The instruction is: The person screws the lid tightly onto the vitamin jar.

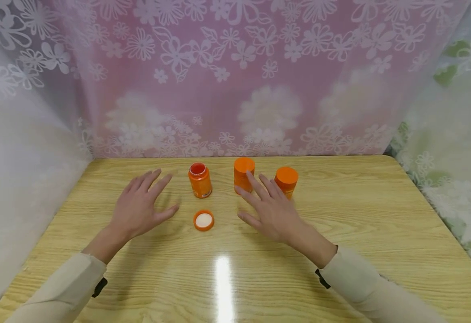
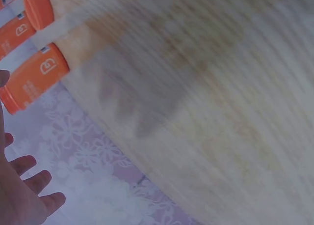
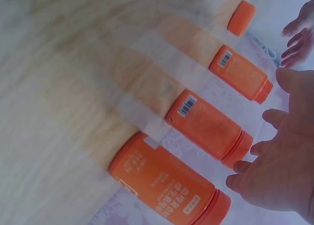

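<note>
An uncapped orange bottle [image 1: 200,183] stands upright left of the middle, its red mouth facing up. In front of it lies its orange cap [image 1: 204,220], white inside upward. Two more orange bottles with lids on, a middle one [image 1: 243,165] and a right one [image 1: 286,176], stand to the right. My left hand [image 1: 138,208] hovers left of the uncapped bottle with fingers spread and holds nothing. My right hand [image 1: 273,213] hangs spread and holding nothing, partly covering the two lidded bottles in the head view. The right wrist view shows its fingers [image 3: 274,118] apart from the middle bottle [image 3: 211,126].
The wooden table [image 1: 158,273] carries a bright streak of reflected light near its front. A pink flowered curtain [image 1: 227,89] hangs along the back edge, and pale curtains [image 1: 21,148] hang at both sides.
</note>
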{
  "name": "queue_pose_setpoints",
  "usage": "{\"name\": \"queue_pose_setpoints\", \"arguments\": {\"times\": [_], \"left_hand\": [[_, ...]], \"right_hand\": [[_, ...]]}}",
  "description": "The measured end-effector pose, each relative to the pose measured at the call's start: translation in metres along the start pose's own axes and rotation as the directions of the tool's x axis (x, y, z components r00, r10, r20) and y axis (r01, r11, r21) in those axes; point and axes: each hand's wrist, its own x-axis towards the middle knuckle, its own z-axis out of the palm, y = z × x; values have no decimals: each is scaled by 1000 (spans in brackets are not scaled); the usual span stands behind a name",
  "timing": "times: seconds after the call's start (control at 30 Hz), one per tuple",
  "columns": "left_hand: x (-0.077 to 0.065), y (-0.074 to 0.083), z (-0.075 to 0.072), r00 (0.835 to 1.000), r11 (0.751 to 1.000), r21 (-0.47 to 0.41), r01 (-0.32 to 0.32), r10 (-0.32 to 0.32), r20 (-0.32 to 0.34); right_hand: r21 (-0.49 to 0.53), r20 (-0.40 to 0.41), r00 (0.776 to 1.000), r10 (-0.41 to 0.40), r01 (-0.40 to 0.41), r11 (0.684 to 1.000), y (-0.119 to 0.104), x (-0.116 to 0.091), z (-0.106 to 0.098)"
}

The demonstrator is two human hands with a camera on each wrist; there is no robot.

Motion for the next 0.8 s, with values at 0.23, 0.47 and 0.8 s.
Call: {"name": "queue_pose_setpoints", "arguments": {"times": [0.23,0.47,0.8], "left_hand": [[-9,-8,12,999,1000,18,26,-26,18],[-6,-11,20,998,999,22,39,-40,38],[-2,-16,28,992,997,31,75,-77,97]], "right_hand": [[32,30,1000,-5,4,999,-1,-4,13],[29,77,997,-8,5,1000,-3,-9,22],[44,166,986,31,-39,998,-7,-10,28]]}}
